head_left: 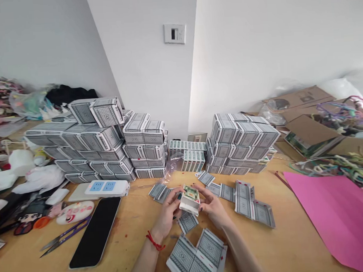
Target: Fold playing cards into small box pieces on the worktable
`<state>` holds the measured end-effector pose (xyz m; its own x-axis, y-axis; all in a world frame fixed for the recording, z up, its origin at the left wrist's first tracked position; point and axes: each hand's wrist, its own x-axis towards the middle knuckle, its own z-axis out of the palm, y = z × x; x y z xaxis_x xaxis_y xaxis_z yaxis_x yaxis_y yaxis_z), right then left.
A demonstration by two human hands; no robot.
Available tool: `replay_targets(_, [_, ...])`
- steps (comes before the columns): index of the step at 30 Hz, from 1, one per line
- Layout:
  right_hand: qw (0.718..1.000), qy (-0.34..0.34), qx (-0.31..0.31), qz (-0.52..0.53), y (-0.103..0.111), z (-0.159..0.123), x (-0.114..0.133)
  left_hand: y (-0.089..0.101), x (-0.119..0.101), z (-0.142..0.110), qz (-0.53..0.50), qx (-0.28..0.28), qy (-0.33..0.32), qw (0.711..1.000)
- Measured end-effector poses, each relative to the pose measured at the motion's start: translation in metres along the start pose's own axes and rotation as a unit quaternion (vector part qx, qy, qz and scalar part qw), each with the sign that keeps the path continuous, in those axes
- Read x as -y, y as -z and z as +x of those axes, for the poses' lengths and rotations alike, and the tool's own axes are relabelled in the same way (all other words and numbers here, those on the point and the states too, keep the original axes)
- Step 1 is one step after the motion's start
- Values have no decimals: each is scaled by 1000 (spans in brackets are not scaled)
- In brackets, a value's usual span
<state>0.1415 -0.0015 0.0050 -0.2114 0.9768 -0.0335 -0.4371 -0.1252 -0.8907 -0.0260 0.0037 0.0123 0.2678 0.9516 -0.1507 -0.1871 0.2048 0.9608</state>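
Note:
My left hand (167, 217) and my right hand (214, 208) hold a small card box (190, 196) between them, its green and yellow printed face turned up and a white side toward me. Fingers of both hands close on opposite sides of it. Beneath the hands a patterned playing card (188, 221) lies on the table. Nearer to me rest joined playing cards (194, 257), backs up, one red diamond face showing. Right of my right hand is a folded piece of joined cards (244, 200). Loose cards (159, 191) lie beyond my left hand.
Blocks covered in playing cards stand in a left stack (92, 146) and a right stack (244, 142), with green-edged card boxes (192, 160) between. A phone (96, 232), scissors (66, 236) and a power strip (106, 187) lie left; pink paper (342, 211) and cardboard (305, 131) lie right.

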Motion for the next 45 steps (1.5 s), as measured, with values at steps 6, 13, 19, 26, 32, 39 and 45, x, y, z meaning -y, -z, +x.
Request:
replay_targets(6, [1000,-3,11,10,-2,-1,2,-8,-4,-1,28,-17,-40,999])
replay_targets(13, [996,-8,7,84,-10,-5,9,-6,-5,2,-11,-31,-47,998])
replay_targets(19, [991,48,-98,72,-3,0,-3,-8,1,7,31,-60,-85,994])
replay_targets(26, [983,97,-148,57,1,2,-6,-10,0,-1,179,8,-90,980])
replay_targets(32, [981,116,-147,60,2,2,-3,-13,-3,-3,279,14,-133,951])
replay_targets(39, [979,122,-145,72,-4,1,-2,-15,4,-1,276,-13,-135,951])
replay_targets(45, [984,99,-142,48,-2,3,-7,-9,12,4,283,-56,-205,935])
